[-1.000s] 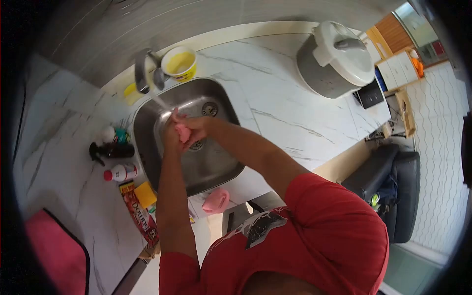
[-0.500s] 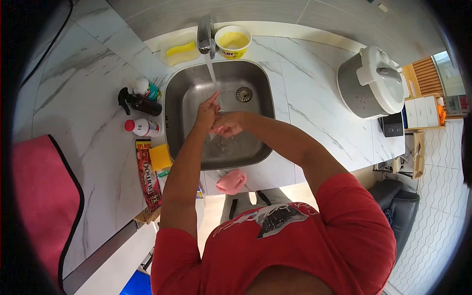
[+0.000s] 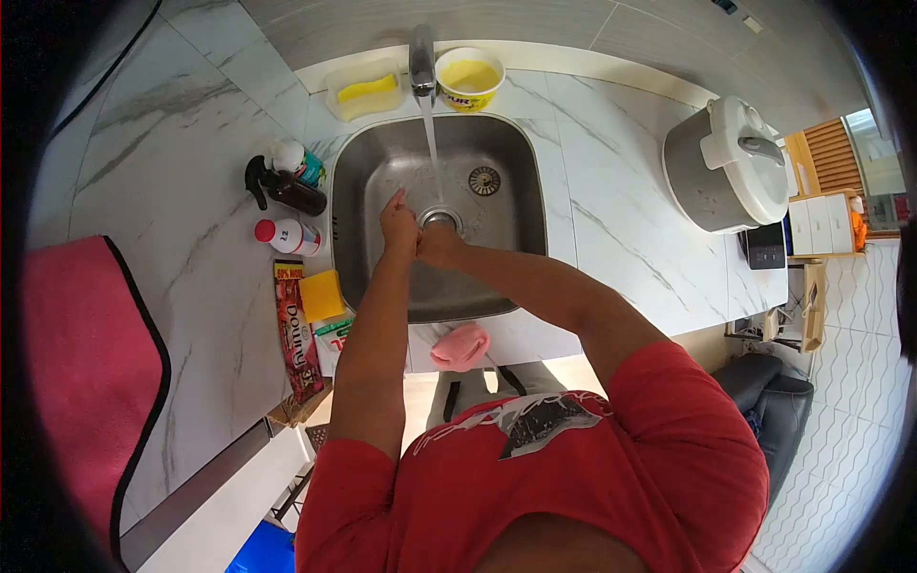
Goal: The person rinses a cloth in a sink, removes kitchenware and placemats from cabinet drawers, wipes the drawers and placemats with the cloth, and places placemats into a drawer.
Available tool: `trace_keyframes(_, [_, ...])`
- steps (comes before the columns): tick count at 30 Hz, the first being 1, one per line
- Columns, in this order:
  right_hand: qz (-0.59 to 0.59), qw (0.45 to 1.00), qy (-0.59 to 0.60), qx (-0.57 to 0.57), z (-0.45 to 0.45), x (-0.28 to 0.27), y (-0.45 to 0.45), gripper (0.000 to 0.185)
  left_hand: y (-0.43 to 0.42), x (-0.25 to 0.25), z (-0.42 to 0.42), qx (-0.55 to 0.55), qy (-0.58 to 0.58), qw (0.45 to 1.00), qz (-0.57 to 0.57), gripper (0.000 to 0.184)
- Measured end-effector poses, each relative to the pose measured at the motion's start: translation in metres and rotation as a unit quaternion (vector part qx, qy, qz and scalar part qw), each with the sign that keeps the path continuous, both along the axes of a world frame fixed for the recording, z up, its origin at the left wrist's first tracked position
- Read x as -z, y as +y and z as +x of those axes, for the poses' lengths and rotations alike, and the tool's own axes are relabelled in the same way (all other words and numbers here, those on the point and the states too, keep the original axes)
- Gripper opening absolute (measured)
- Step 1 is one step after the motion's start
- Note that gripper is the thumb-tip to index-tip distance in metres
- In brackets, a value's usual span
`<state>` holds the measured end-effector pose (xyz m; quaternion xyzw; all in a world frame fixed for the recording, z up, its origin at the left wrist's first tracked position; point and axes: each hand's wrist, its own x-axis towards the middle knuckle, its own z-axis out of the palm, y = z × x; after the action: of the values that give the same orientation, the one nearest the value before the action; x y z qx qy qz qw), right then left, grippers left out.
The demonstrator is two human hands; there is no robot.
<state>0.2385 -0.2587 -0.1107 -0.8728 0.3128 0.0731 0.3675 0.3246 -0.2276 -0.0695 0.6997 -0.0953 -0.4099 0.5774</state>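
Observation:
Both hands are together inside a steel sink [image 3: 368,158]. My left hand [image 3: 398,224] is on the left with fingers stretched toward the faucet, holding no object I can see. Against its inner side presses my right hand [image 3: 439,245], bent inward, its fingers mostly hidden. Water [image 3: 432,143] runs from the chrome faucet [image 3: 422,62] and falls just beyond the hands, near the round drain [image 3: 449,216]. A second strainer [image 3: 484,180] shows at the sink's back right.
Left of the sink are a spray bottle [image 3: 291,194], a red-capped bottle [image 3: 289,237], a yellow sponge [image 3: 322,296] and a Downy packet [image 3: 295,334]. Behind stands a yellow tub [image 3: 470,81]. A pink cloth [image 3: 460,347] lies at the front edge; a rice cooker [image 3: 707,167] is right.
My hands have drawn slightly back toward me, and the water now lands past them instead of at my left fingertips. The right hand's curled fingers have gone out of sight. The view shifted slightly.

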Motion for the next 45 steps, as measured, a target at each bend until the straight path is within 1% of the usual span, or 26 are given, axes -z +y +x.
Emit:
trace_keyframes(1, [-0.014, 1.000, -0.001, 0.002, -0.001, -0.008, 0.000, 0.030, 0.000, -0.010, -0.002, -0.040, 0.070, 0.997, 0.004, 0.040])
trace_keyframes(7, [-0.063, 0.996, 0.022, 0.055, -0.012, -0.052, 0.005, 0.030, -0.002, 0.002, -0.009, -0.178, 0.161, 0.971, 0.006, 0.035])
trace_keyframes(10, [-0.056, 0.994, 0.031, 0.083, -0.022, -0.041, 0.000, 0.031, -0.018, 0.038, -0.002, -0.172, 0.254, 0.950, -0.052, 0.024])
trace_keyframes(11, [-0.058, 0.994, 0.031, 0.091, -0.027, -0.046, -0.003, 0.031, -0.026, 0.027, 0.002, -0.164, 0.255, 0.951, -0.052, 0.024])
trace_keyframes(13, [-0.018, 0.974, -0.099, 0.203, -0.041, -0.058, -0.009, 0.043, -0.045, -0.002, 0.017, -0.043, 0.220, 0.973, -0.052, 0.023])
trace_keyframes(16, [0.013, 0.936, -0.164, 0.313, -0.082, -0.076, -0.032, 0.057, -0.087, -0.045, 0.047, 0.081, 0.041, 0.996, -0.019, 0.040])
trace_keyframes(18, [0.064, 0.900, -0.282, 0.327, -0.108, -0.129, -0.048, 0.061, -0.119, -0.047, 0.072, 0.119, -0.021, 0.993, -0.002, 0.044])
trace_keyframes(20, [-0.012, 0.872, -0.284, 0.399, -0.131, -0.162, -0.068, 0.070, -0.140, -0.045, 0.082, 0.154, -0.043, 0.987, 0.008, 0.043])
trace_keyframes(21, [-0.009, 0.904, -0.287, 0.317, -0.148, -0.127, -0.108, 0.076, -0.140, -0.051, 0.078, 0.179, -0.054, 0.982, 0.003, 0.040])
trace_keyframes(22, [-0.211, 0.859, -0.220, 0.410, -0.155, -0.161, -0.096, 0.076, -0.143, -0.051, 0.079, 0.201, -0.079, 0.976, 0.035, 0.038])
trace_keyframes(25, [-0.314, 0.837, -0.210, 0.395, -0.200, -0.203, -0.096, 0.066, -0.146, -0.041, 0.080, 0.229, -0.084, 0.969, 0.031, 0.036])
trace_keyframes(27, [-0.382, 0.817, -0.298, 0.311, -0.228, -0.202, -0.088, 0.046, -0.141, -0.029, 0.084, 0.246, -0.097, 0.964, 0.019, 0.038])
trace_keyframes(29, [-0.310, 0.876, -0.245, 0.276, -0.255, -0.182, -0.073, 0.042, -0.137, -0.019, 0.092, 0.262, -0.126, 0.955, 0.050, 0.043])
trace_keyframes(30, [-0.313, 0.872, -0.243, 0.286, -0.269, -0.168, -0.060, 0.042, -0.130, -0.019, 0.091, 0.264, -0.136, 0.951, 0.088, 0.046])
trace_keyframes(32, [-0.424, 0.858, -0.057, 0.284, -0.304, -0.145, -0.044, 0.038, -0.085, -0.052, 0.061, 0.278, -0.197, 0.931, 0.131, 0.055])
trace_keyframes(33, [-0.427, 0.855, -0.056, 0.290, -0.328, -0.144, -0.043, 0.038, -0.067, -0.056, 0.059, 0.327, -0.202, 0.908, 0.167, 0.065])
trace_keyframes(34, [-0.411, 0.845, -0.091, 0.330, -0.354, -0.142, -0.038, 0.034, -0.040, -0.034, 0.060, 0.305, -0.272, 0.897, 0.168, 0.074])
trace_keyframes(35, [-0.391, 0.833, -0.123, 0.371, -0.383, -0.138, -0.030, 0.031, -0.006, -0.045, 0.049, 0.378, -0.304, 0.863, 0.141, 0.075])
trace_keyframes(36, [-0.368, 0.807, -0.163, 0.433, -0.417, -0.131, -0.024, 0.028, 0.029, -0.094, -0.001, 0.402, -0.302, 0.852, 0.146, 0.065])
trace_keyframes(37, [-0.343, 0.776, -0.203, 0.489, -0.455, -0.120, -0.018, 0.027, 0.060, -0.101, -0.024, 0.430, -0.267, 0.860, 0.058, 0.064])
trace_keyframes(38, [-0.357, 0.744, -0.173, 0.537, -0.494, -0.110, -0.011, 0.029, 0.087, -0.124, -0.055, 0.463, -0.366, 0.795, 0.142, 0.062])
trace_keyframes(40, [-0.357, 0.706, -0.092, 0.605, -0.575, -0.085, 0.004, 0.033, 0.141, -0.085, -0.066, 0.507, -0.562, 0.653, 0.023, 0.059])
trace_keyframes(41, [-0.342, 0.701, -0.040, 0.625, -0.610, -0.069, 0.008, 0.034, 0.150, -0.081, -0.090, 0.505, -0.566, 0.651, 0.026, 0.059])
trace_keyframes(43, [-0.358, 0.722, -0.013, 0.592, -0.664, -0.039, 0.016, 0.034, 0.172, -0.075, -0.145, 0.482, -0.510, 0.712, 0.016, 0.054])
trace_keyframes(44, [-0.380, 0.740, 0.015, 0.555, -0.687, -0.027, 0.014, 0.035, 0.176, -0.038, -0.133, 0.454, -0.663, 0.595, 0.021, 0.051])
trace_keyframes(45, [-0.375, 0.742, 0.010, 0.556, -0.704, -0.017, 0.012, 0.035, 0.171, -0.032, -0.115, 0.453, -0.666, 0.591, 0.027, 0.051])
